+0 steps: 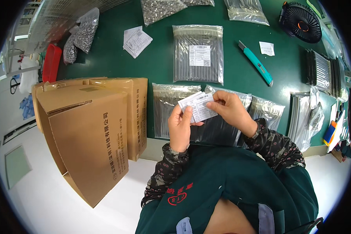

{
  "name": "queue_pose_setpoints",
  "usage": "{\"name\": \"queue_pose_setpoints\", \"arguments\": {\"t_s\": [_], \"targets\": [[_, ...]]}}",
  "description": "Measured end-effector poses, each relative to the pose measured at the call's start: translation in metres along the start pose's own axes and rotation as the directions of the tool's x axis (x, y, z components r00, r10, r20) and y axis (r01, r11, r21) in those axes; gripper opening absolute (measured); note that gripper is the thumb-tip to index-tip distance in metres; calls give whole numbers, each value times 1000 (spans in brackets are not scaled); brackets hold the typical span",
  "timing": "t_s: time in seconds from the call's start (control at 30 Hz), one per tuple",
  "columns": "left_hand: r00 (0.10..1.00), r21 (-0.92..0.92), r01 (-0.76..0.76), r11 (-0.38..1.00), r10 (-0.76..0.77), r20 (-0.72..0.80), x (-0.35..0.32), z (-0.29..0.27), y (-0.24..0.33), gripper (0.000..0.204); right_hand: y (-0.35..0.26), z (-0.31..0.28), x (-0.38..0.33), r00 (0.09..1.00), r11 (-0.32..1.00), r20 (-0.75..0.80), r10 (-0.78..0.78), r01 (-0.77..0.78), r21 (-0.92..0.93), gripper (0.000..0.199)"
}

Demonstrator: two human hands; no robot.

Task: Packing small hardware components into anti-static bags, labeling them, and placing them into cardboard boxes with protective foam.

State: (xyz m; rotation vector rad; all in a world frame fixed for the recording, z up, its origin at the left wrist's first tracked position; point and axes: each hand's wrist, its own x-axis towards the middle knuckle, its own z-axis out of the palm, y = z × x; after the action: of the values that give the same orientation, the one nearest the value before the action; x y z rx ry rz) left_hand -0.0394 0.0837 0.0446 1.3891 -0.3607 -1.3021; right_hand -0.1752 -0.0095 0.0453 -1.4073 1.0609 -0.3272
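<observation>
Between my two hands is a small stack of white printed labels (199, 108), slightly fanned. My left hand (180, 126) grips the stack from its left side, thumb on top. With thumb and forefinger, my right hand (232, 111) pinches the stack's right edge. Below my hands, clear bags of dark rods lie side by side at the near table edge: a left bag (164, 113), a middle bag (216, 132) partly hidden by my hands, and a right bag (270, 111). Farther back, another bag of dark rods (199, 72) bears a white label on its front.
Open cardboard boxes (93, 144) stand at the left against the green table (241, 33). A teal utility knife (257, 64) lies right of centre, near a black fan (301, 23). Loose labels (137, 41), bags of small metal parts (162, 9) and a red bin (51, 63) are farther back.
</observation>
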Motion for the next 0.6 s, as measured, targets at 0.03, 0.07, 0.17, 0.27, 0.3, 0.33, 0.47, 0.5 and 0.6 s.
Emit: {"name": "queue_pose_setpoints", "arguments": {"t_s": [0.03,0.07,0.17,0.27,0.3,0.33,0.47,0.5,0.6], "targets": [[1000,5,-4,1000,4,-7,0,0,0,24,1,0,0,1000,1000,7,3,-3,-17,21],[1000,10,-8,1000,8,-14,0,0,0,24,2,0,0,1000,1000,9,4,-3,-18,21],[1000,4,-10,1000,10,-11,-1,-3,-3,24,3,0,-1,1000,999,24,15,-15,-35,22],[1000,10,-12,1000,12,-6,-3,-6,-4,24,-1,1,-3,999,999,34,13,-12,-44,22],[1000,8,-15,1000,15,-9,-4,-7,-3,24,-2,2,-4,999,999,34,19,-17,-46,22],[1000,8,-23,1000,23,-14,-5,-7,-2,24,-2,2,-5,999,999,32,25,-23,-49,22],[990,6,-75,997,75,-119,-6,-19,3,25,24,9,-2,933,949,-178,-312,297,-108,21],[983,-8,-102,995,100,-154,-6,-25,6,25,25,9,-2,974,988,-168,-152,149,-34,19],[941,4,-208,978,201,-273,-7,-41,18,23,23,21,-5,995,1000,-100,4,-4,4,18]]}}
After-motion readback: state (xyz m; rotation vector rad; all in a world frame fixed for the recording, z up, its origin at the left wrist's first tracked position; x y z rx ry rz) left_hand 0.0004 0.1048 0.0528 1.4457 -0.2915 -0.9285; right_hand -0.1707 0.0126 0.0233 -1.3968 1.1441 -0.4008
